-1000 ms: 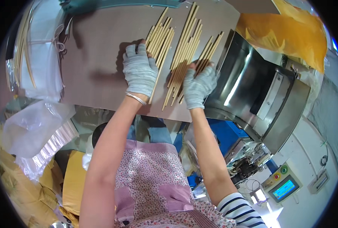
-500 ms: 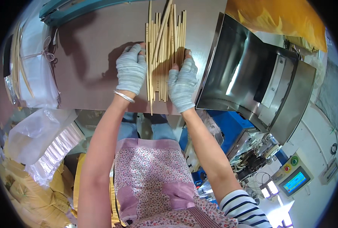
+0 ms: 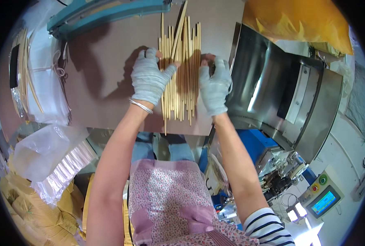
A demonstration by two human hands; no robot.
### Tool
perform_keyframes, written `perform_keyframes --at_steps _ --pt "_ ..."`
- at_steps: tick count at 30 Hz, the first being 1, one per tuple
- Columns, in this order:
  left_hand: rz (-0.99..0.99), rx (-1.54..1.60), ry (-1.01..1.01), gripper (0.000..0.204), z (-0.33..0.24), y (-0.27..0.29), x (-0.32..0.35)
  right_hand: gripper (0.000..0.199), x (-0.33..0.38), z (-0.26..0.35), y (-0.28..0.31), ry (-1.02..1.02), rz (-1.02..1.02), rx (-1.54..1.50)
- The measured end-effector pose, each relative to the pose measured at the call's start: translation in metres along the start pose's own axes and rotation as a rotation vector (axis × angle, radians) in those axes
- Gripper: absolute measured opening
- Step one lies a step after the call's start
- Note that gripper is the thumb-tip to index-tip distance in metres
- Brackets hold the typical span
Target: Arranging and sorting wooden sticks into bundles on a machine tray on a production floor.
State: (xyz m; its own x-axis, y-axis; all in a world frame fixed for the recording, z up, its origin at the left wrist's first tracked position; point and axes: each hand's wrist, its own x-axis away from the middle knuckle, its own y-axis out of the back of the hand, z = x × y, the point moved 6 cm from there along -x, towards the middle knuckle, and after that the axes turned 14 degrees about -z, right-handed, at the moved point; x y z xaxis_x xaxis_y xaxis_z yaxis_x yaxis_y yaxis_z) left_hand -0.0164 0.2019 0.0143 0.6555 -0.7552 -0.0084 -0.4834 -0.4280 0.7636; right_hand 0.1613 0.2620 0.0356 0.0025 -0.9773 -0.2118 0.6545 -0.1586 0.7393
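A loose bundle of wooden chopsticks (image 3: 186,78) lies lengthwise on the brown tabletop, its ends uneven and a few sticks crossing over the top. My left hand (image 3: 149,78), in a grey-striped fingerless glove, rests along the bundle's left side. Its thumb stretches over the sticks, apart from the fingers. On the other side is my right hand (image 3: 215,86), gloved alike, its thumb and fingertips at the right edge of the sticks. Its fingers are apart and slightly bent. Neither hand is wrapped round a stick.
A teal bar-shaped device (image 3: 108,16) lies at the far edge of the table (image 3: 96,102). Plastic sleeves (image 3: 47,90) and more sticks are at left. To the right stand a metal chute (image 3: 260,82), a machine and a control panel with a screen (image 3: 324,201). Yellow sacks (image 3: 39,213) sit lower left.
My right hand has shifted right, off the top of the sticks to their edge. My left thumb has spread rightward over the bundle. The whole view has shifted slightly.
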Motion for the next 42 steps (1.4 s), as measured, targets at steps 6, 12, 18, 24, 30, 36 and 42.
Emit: perform_keyframes --at_steps 6,12,18,24,30,36,42 --pt "-0.066 -0.167 -0.28 0.106 -0.016 -0.002 0.033 0.041 -0.108 0.024 -0.064 0.149 0.089 0.092" --pt "-0.002 -0.253 -0.366 0.117 0.012 -0.015 0.066 0.025 -0.141 0.042 -0.125 0.225 0.178 0.261" --pt "-0.011 -0.226 -0.361 0.104 0.014 -0.018 0.067 0.019 -0.173 0.005 -0.118 -0.266 0.189 -0.545" --pt "-0.076 -0.178 -0.341 0.08 0.022 -0.01 0.064 0.023 -0.189 -0.004 -0.048 -0.646 0.393 -1.085" --pt "-0.151 -0.114 -0.322 0.054 0.021 -0.005 0.064 0.025 -0.081 -0.033 0.011 -0.603 0.388 -0.494" --pt "-0.25 -0.053 -0.33 0.045 0.03 0.002 0.058 0.017 0.001 -0.033 -0.012 -0.322 0.262 -0.17" --pt "-0.26 -0.108 -0.381 0.043 0.041 0.02 0.05 0.017 0.001 -0.006 -0.028 -0.099 0.175 0.071"
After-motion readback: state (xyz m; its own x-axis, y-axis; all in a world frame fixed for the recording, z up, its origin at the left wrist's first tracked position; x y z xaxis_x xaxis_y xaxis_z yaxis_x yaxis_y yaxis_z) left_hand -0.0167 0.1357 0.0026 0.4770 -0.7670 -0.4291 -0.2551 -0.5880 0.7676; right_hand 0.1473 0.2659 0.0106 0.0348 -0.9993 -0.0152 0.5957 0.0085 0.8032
